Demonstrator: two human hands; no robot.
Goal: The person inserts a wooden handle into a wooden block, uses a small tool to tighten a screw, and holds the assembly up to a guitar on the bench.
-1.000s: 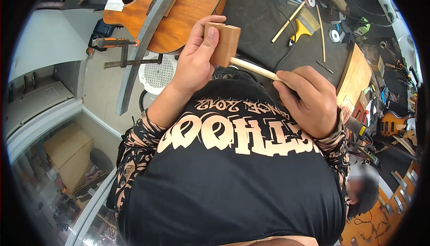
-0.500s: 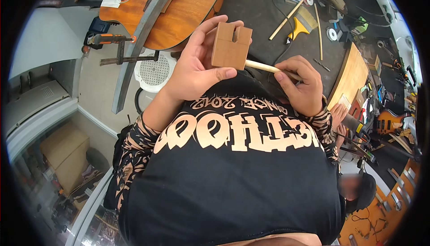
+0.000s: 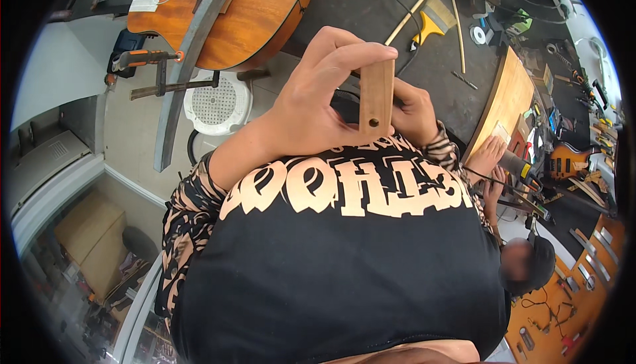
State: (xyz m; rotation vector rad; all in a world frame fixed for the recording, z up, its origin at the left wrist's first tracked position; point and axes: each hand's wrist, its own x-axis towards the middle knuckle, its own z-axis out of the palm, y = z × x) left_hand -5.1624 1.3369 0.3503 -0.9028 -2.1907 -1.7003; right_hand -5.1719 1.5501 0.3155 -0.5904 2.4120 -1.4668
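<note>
A small brown wooden block is held up edge-on, its narrow side towards me, with a round hole near the lower end. My left hand grips it, fingers over the top edge and thumb at the bottom. Close behind the block on the right, my right hand is curled, its fingertips hidden by the block. The pale wooden stick from the earlier frame is out of sight, so what the right hand holds does not show.
An acoustic guitar lies at the upper left, with a grey metal bar and a clamp by it. A yellow-handled brush and thin sticks are on the dark bench. Beside a wooden board, another person's hands work at right.
My left hand has turned the block from its broad face to its narrow edge and moved it right. My right hand has come in behind it, and the stick has gone from view.
</note>
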